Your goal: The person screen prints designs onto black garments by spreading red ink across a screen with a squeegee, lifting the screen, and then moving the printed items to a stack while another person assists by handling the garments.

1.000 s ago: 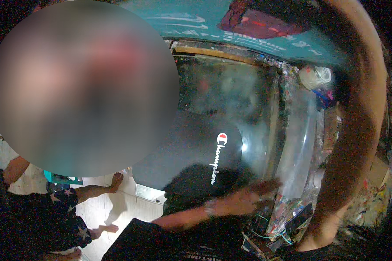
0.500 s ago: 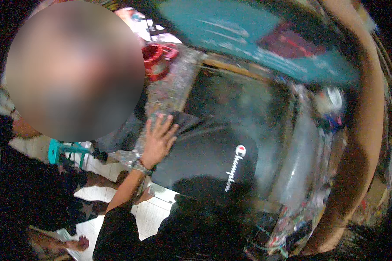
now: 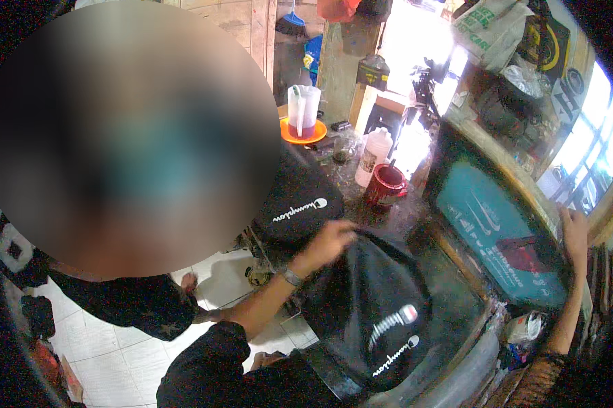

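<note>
Two hands at work: left hand (image 3: pixel 330 238) pinching the top edge of a black shirt (image 3: pixel 381 309) spread on the worktop (image 3: pixel 449 299); right hand (image 3: pixel 575 228) flat and open on the teal screen frame (image 3: pixel 500 234). Soft, light cloth, likely limp and quick to crease; best lifted by hem or shoulders, clear of the white print. Second black shirt (image 3: pixel 296 204) folded beside a red mug (image 3: pixel 386 185).
</note>
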Demonstrator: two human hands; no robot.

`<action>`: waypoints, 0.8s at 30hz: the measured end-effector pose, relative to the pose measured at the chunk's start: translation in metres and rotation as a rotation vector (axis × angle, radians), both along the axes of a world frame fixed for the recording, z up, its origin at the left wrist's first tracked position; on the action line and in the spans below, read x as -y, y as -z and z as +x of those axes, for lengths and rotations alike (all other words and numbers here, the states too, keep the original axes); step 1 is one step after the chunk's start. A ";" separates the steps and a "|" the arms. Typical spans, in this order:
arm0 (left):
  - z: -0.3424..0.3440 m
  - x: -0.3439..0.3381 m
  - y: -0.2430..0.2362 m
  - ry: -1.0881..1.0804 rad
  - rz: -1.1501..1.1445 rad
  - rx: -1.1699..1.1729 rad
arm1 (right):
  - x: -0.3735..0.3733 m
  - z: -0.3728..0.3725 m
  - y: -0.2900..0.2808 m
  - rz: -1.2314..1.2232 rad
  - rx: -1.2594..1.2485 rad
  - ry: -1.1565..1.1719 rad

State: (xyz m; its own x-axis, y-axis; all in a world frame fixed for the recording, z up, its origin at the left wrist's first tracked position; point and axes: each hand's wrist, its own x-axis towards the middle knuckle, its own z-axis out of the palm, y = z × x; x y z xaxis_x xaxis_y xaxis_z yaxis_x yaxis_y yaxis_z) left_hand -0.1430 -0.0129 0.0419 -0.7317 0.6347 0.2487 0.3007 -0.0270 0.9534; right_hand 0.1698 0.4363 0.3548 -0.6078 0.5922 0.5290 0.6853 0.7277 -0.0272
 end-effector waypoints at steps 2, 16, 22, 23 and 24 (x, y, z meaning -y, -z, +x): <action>-0.050 0.034 -0.019 -0.357 -0.021 -0.050 | 0.006 0.006 0.000 -0.035 -0.080 -0.025; 0.098 0.003 0.021 -0.134 -0.093 -0.622 | 0.009 0.000 0.014 0.024 0.096 0.091; 0.431 -0.101 0.062 1.066 0.333 -0.675 | 0.135 -0.008 -0.020 -0.146 -0.060 0.039; 0.444 -0.102 0.065 1.096 0.345 -0.665 | 0.124 0.005 -0.021 -0.077 -0.044 -0.044; 0.445 -0.099 0.070 1.058 0.204 -0.615 | 0.118 0.014 -0.020 -0.013 -0.035 -0.146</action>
